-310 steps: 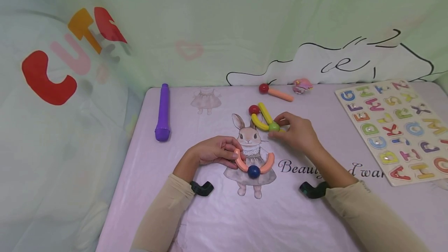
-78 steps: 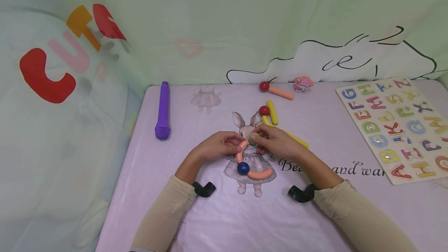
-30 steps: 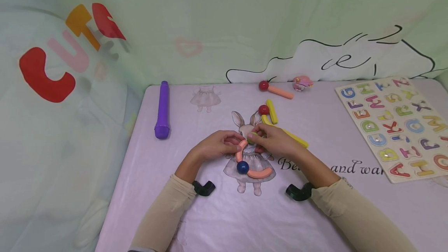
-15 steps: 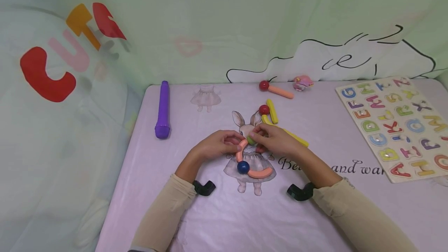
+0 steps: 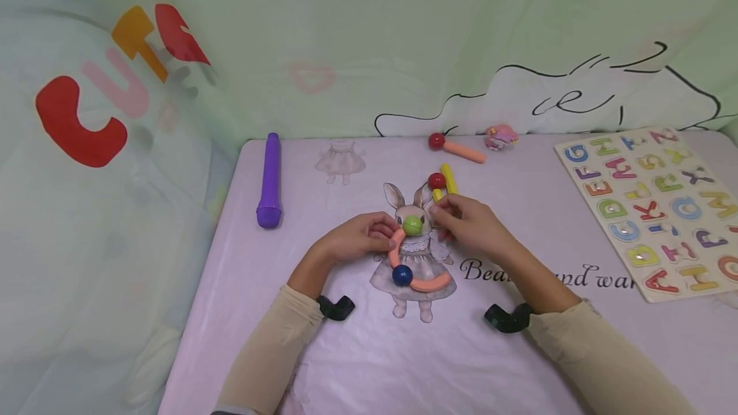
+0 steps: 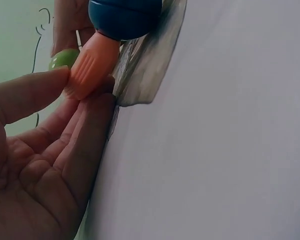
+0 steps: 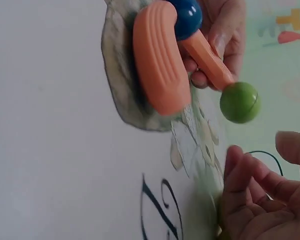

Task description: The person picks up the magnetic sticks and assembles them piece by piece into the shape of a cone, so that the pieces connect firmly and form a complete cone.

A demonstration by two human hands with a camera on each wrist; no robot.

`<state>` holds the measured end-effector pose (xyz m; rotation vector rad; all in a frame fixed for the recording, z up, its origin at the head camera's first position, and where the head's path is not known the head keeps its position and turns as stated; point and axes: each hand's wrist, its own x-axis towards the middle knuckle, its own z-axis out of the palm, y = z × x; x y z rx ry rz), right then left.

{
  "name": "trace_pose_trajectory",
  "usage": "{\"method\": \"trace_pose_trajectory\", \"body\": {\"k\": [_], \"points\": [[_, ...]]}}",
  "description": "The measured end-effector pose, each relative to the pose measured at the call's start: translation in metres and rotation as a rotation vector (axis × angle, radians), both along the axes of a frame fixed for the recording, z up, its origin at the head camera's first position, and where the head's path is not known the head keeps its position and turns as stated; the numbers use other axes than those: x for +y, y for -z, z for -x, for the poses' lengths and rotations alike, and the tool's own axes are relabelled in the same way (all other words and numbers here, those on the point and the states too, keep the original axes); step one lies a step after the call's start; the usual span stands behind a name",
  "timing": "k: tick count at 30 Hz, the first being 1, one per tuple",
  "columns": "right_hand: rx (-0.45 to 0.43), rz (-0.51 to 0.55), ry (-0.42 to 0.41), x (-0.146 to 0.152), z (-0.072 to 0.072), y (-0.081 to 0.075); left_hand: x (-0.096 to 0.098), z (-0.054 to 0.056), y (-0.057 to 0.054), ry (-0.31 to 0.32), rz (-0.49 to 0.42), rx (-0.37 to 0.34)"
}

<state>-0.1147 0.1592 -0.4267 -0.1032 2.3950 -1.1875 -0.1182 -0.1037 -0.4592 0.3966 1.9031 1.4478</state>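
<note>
My left hand (image 5: 360, 235) pinches a curved orange rod (image 5: 395, 247) between thumb and fingers. A blue ball (image 5: 402, 275) joins the rod's lower end to a second curved orange rod (image 5: 431, 284). At the upper end of the held rod sits a green ball (image 5: 412, 225), which the right wrist view shows attached there. My right hand (image 5: 475, 226) is apart from this ball, thumb and fingers spread with a gap between them. Just beyond those fingers lie a red ball (image 5: 436, 180) with a short yellow rod (image 5: 437, 195) and another yellow rod (image 5: 450, 178).
Farther back are a red ball with a straight orange rod (image 5: 464, 152) and a small pink toy (image 5: 501, 137). A purple toy microphone (image 5: 269, 184) lies at the left. To the right is a wooden alphabet board (image 5: 651, 210). Fabric (image 5: 346, 31) hangs behind the table.
The right hand has let go of the green ball and moved right, uncovering it on the orange rod's end. About ten seconds ago that ball was joined to yellow rods. The left hand keeps its grip.
</note>
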Motion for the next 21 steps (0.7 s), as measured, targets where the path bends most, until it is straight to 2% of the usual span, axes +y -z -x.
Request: {"method": "trace_pose_trajectory", "body": {"k": [7,16,21], "points": [[0.071,-0.059,0.125,0.015,0.009,-0.008,0.000,0.000,0.002,0.001,-0.013,0.004],[0.093,-0.141,0.083,0.022,0.019,-0.007,-0.002,0.000,0.002,0.031,-0.016,-0.018],[0.162,-0.201,0.057,0.018,0.020,-0.004,-0.003,0.001,0.002,0.042,-0.004,0.000]]}}
